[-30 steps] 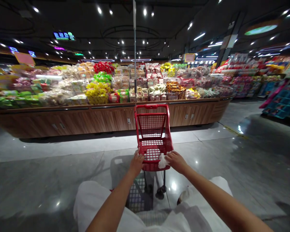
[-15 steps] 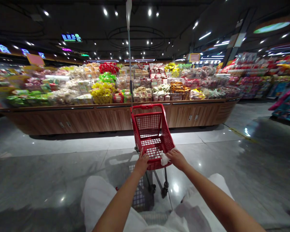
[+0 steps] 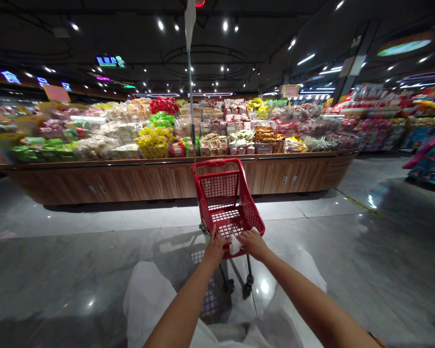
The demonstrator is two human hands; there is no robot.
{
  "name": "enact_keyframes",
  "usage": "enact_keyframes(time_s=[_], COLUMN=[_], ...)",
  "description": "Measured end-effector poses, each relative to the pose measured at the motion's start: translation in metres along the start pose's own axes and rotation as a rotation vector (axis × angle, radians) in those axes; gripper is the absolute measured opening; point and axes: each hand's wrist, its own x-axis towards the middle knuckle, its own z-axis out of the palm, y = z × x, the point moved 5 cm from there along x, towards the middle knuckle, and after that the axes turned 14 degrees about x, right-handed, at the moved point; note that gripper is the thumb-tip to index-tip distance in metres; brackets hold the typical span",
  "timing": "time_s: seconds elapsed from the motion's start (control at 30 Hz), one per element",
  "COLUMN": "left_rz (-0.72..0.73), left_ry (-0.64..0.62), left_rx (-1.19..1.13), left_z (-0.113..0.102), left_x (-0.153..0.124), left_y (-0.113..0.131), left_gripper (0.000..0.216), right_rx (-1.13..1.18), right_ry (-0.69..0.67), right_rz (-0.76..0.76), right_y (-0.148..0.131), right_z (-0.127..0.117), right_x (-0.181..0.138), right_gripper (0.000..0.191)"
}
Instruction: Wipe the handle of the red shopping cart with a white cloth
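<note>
A red plastic shopping cart (image 3: 245, 198) stands right in front of me, its near rim toward my body. My left hand (image 3: 216, 245) grips that rim at its left part, fingers bent over the edge. A crumpled white tissue (image 3: 235, 245) lies against the rim between my hands. My right hand (image 3: 253, 243) is closed on the tissue and presses it to the rim, close beside the left hand. The cart's basket shows only its bare red grid. A thin pole with a flag-like plate (image 3: 190, 24) rises from the cart's far left corner.
Beyond the cart runs a long wooden display counter (image 3: 159, 181) heaped with packaged snacks (image 3: 154, 141). More stocked shelves (image 3: 380, 121) and a blue rack (image 3: 429, 162) stand to the right. Shiny grey floor tiles (image 3: 94, 261) surround the cart.
My right hand has slid left along the rim with the tissue, closer to my left hand. The left hand stays on the rim. The cart's far end has shifted slightly left.
</note>
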Motion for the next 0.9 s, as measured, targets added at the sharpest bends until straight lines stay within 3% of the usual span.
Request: enact_keyframes(time_s=[0.1, 0.2, 0.3, 0.47, 0.57, 0.7, 0.8, 0.9], left_rz=[0.020, 0.007, -0.040, -0.062, -0.030, 0.126, 0.147, 0.113], left_ry=[0.005, 0.028, 0.041, 0.070, 0.058, 0.045, 0.062, 0.063], left_rx=[-0.010, -0.017, -0.027, -0.038, -0.026, 0.000, 0.025, 0.038], left_z=[-0.001, 0.001, 0.004, 0.006, 0.006, 0.002, -0.001, 0.002], left_x=[-0.003, -0.001, 0.003, 0.006, 0.004, 0.007, 0.018, 0.032], left_y=[0.000, 0.005, 0.010, 0.010, 0.001, -0.012, -0.019, -0.019], left_gripper=[0.021, 0.023, 0.026, 0.031, 0.031, 0.027, 0.027, 0.026], right_rx=[-0.003, -0.018, -0.037, 0.020, 0.052, 0.018, -0.021, -0.038], right_ry=[0.042, 0.097, 0.103, 0.151, 0.160, 0.032, 0.073, 0.117], right_rz=[-0.008, 0.024, 0.128, 0.167, 0.140, 0.091, 0.065, 0.086], right_y=[0.040, 0.054, 0.034, -0.034, -0.042, 0.005, 0.048, 0.063], right_z=[-0.018, -0.025, -0.013, 0.015, 0.017, -0.001, -0.020, -0.026], right_x=[-0.022, -0.032, -0.024, 0.001, 0.007, -0.004, -0.017, -0.017], right_gripper=[0.028, 0.031, 0.033, 0.049, 0.045, 0.025, 0.029, 0.035])
